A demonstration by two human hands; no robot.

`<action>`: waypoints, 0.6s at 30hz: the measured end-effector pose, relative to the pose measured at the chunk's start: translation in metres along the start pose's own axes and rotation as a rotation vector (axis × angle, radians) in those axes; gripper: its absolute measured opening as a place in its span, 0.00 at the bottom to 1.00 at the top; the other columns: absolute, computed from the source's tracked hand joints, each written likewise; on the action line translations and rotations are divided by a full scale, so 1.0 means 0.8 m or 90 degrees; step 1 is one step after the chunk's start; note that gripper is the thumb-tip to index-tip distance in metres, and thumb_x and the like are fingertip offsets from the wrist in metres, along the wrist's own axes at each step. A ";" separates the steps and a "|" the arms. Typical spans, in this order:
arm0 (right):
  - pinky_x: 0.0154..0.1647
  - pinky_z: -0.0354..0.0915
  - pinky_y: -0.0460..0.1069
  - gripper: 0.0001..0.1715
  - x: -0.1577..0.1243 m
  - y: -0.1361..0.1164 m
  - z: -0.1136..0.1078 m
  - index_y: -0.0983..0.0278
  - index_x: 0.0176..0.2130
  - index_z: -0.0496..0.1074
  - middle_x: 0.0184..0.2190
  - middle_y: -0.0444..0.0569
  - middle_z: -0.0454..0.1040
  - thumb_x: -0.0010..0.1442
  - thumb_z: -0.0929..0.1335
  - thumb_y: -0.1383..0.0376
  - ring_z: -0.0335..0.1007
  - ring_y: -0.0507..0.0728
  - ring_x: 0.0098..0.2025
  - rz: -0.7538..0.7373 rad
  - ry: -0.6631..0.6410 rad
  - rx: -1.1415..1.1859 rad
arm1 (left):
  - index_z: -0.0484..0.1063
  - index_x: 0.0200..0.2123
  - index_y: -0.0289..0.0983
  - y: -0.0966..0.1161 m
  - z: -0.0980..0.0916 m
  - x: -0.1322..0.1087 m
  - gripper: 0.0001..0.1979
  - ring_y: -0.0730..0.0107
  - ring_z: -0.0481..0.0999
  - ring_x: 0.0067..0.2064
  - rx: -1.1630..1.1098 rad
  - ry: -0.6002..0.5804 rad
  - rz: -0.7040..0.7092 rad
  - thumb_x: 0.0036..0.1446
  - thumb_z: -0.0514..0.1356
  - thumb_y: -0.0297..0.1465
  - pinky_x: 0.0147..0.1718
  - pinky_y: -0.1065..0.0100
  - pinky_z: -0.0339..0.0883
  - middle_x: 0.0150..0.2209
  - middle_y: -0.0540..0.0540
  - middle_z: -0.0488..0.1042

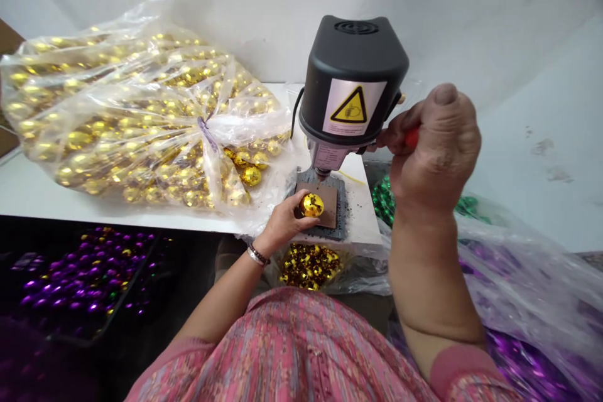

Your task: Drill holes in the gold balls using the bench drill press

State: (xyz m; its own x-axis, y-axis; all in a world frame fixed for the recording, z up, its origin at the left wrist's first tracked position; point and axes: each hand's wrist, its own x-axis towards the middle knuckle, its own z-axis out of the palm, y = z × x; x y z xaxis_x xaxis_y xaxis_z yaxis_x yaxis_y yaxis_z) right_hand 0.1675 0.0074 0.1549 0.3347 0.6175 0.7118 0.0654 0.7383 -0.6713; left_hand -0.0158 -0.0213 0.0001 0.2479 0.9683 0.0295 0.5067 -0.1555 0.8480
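Between the thumb and fingers of my left hand [285,221] is a shiny gold ball ornament [313,205], held over the front of the drill base. Dark marks show on the ball's upper face. My right hand [438,138] is closed round the red-ended lever handle [411,137] of a small black bench drill press [355,63]. A warning label [355,108] faces me on its housing. The thin drill bit [320,183] points down just behind the ball, above a brown square board [331,217]. Whether bit and ball touch, I cannot tell.
A big clear plastic bag [141,107] of gold balls lies on the white table [188,218] at left. More gold balls [311,266] sit below the table's front edge. Purple balls [89,276] fill a dark container at lower left. Green balls [382,198] and bagged purple ones [532,364] are at right.
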 end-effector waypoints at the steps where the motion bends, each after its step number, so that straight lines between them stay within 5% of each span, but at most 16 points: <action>1: 0.22 0.57 0.42 0.24 0.001 0.000 0.001 0.64 0.28 0.59 0.19 0.36 0.58 0.65 0.64 0.49 0.59 0.42 0.20 -0.005 0.001 0.001 | 0.71 0.59 0.37 0.000 -0.003 -0.009 0.31 0.62 0.79 0.48 0.004 -0.017 0.013 0.50 0.70 0.32 0.49 0.63 0.72 0.49 0.44 0.80; 6: 0.22 0.57 0.42 0.22 -0.004 0.002 0.002 0.64 0.29 0.59 0.19 0.35 0.60 0.65 0.65 0.52 0.61 0.42 0.21 -0.019 0.017 0.024 | 0.69 0.63 0.40 -0.004 -0.028 -0.036 0.38 0.59 0.79 0.50 0.020 -0.168 0.080 0.48 0.73 0.38 0.51 0.61 0.73 0.57 0.39 0.77; 9: 0.22 0.56 0.42 0.20 -0.005 0.002 0.003 0.64 0.29 0.59 0.20 0.35 0.60 0.65 0.66 0.54 0.62 0.42 0.21 -0.029 0.023 0.048 | 0.70 0.62 0.39 -0.010 -0.053 -0.022 0.29 0.60 0.79 0.47 0.107 -0.047 0.012 0.58 0.67 0.36 0.51 0.60 0.73 0.55 0.39 0.78; 13: 0.21 0.54 0.42 0.20 -0.007 0.003 0.002 0.64 0.30 0.60 0.20 0.36 0.60 0.65 0.67 0.53 0.62 0.43 0.21 -0.033 0.029 0.055 | 0.71 0.59 0.32 -0.022 -0.094 0.023 0.21 0.55 0.74 0.59 0.328 0.208 -0.089 0.66 0.52 0.25 0.59 0.59 0.67 0.58 0.33 0.75; 18: 0.23 0.57 0.45 0.21 -0.012 0.003 -0.003 0.63 0.31 0.62 0.20 0.37 0.63 0.64 0.67 0.50 0.62 0.44 0.22 -0.026 0.015 0.032 | 0.71 0.56 0.28 -0.033 -0.120 0.071 0.21 0.42 0.79 0.53 0.471 0.134 -0.286 0.67 0.50 0.32 0.51 0.50 0.71 0.53 0.25 0.77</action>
State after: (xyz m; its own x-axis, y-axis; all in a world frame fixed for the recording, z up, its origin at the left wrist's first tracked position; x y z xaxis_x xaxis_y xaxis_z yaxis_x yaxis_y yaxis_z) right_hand 0.1664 0.0029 0.1463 0.3554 0.5801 0.7329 0.0332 0.7758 -0.6301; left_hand -0.0941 0.0566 0.0304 -0.2218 0.9729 -0.0651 0.9411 0.2311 0.2468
